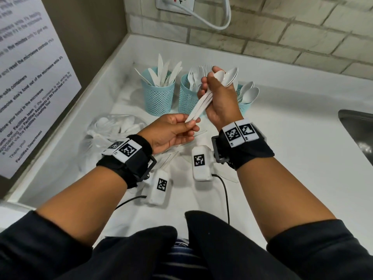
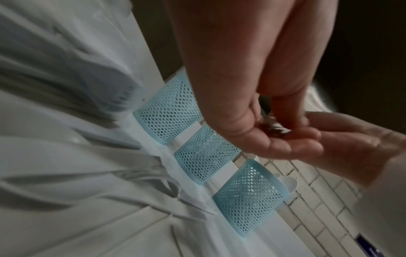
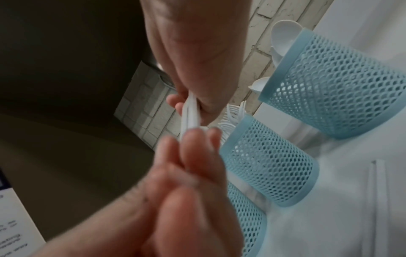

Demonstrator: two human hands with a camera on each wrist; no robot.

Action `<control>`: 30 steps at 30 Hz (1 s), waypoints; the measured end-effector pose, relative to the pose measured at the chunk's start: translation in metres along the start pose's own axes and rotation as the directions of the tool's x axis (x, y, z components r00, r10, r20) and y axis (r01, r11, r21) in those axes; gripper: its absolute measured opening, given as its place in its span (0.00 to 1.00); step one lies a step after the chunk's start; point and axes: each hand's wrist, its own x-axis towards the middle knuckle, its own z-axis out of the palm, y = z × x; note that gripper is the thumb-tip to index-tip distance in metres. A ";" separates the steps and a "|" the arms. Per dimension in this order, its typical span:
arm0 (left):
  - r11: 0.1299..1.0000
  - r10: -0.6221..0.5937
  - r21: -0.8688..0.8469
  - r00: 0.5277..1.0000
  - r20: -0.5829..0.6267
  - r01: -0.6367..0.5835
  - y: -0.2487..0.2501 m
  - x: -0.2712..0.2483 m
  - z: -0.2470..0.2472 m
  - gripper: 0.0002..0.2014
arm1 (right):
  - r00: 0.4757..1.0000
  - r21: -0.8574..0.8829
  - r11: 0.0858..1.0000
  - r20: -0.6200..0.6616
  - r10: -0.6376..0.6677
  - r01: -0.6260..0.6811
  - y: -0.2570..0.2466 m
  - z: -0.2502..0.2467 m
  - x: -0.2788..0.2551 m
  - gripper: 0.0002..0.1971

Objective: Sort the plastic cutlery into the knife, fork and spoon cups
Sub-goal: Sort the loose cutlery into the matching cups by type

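Three blue mesh cups stand in a row on the white counter: knives (image 1: 158, 96) on the left, forks (image 1: 186, 98) in the middle, spoons (image 1: 245, 107) on the right. My right hand (image 1: 209, 86) grips a bundle of white spoons (image 1: 229, 76) above the fork and spoon cups, bowls up and handles slanting down to the left. My left hand (image 1: 191, 124) pinches the handle ends. In the right wrist view the handles (image 3: 191, 114) run from my right hand down into the left fingers (image 3: 193, 156), with the spoon cup (image 3: 340, 83) and fork cup (image 3: 270, 160) beside them.
A clear plastic bag (image 1: 113, 128) of white cutlery lies at the left, by the wall. Loose pieces (image 1: 171, 156) lie on the counter under my hands. A steel sink (image 1: 359, 134) is at the right edge. A socket with a white cable (image 1: 214, 23) hangs on the tiled wall.
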 end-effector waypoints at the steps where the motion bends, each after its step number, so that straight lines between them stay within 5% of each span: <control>1: 1.000 0.013 -0.001 1.000 -0.013 -0.013 0.000 0.000 0.000 0.08 | 1.000 -0.006 1.000 -0.003 0.014 -0.014 0.000 0.000 0.000 0.08; 11: 0.965 -0.039 -0.262 0.979 -0.199 -0.015 0.004 0.006 0.000 0.11 | 0.998 -0.049 0.997 -0.014 0.066 -0.067 0.007 -0.006 -0.005 0.06; 13: 0.969 -0.042 -0.247 0.976 -0.216 -0.013 0.003 0.007 -0.002 0.11 | 0.998 -0.111 0.994 -0.065 0.005 -0.012 0.006 -0.006 -0.005 0.03; 14: 0.974 -0.041 -0.226 0.974 -0.222 -0.010 0.003 0.007 -0.003 0.11 | 0.992 -0.147 0.988 -0.108 -0.063 0.047 0.005 -0.008 -0.003 0.10; 16: 0.988 -0.036 -0.156 0.972 -0.233 -0.001 0.002 0.008 -0.003 0.12 | 0.952 -0.320 0.925 -0.151 -0.265 0.206 0.004 -0.013 0.001 0.21; 18: 0.997 -0.023 -0.072 0.973 -0.231 0.006 0.001 0.009 0.000 0.12 | 0.918 -0.562 0.772 -0.056 -0.394 0.297 0.005 -0.016 -0.001 0.21; 20: 1.000 -0.008 0.010 0.973 -0.229 0.011 0.000 0.011 0.005 0.13 | 0.943 -0.699 0.662 0.057 -0.327 0.271 0.005 -0.018 -0.002 0.11; 23: 0.997 0.006 0.072 0.973 -0.231 0.011 0.001 0.010 0.007 0.15 | 0.968 -0.705 0.680 0.039 -0.249 0.203 -0.011 -0.020 0.003 0.11; 26: 0.976 0.052 0.219 0.951 -0.306 0.017 0.006 0.008 0.004 0.14 | 0.864 -0.624 0.695 -0.062 -0.499 0.357 -0.041 -0.023 0.012 0.15; 30: 0.853 0.157 0.516 0.908 -0.389 0.074 0.012 0.007 -0.009 0.07 | 0.569 -0.747 0.397 -0.031 -0.822 0.533 -0.072 -0.034 0.015 0.13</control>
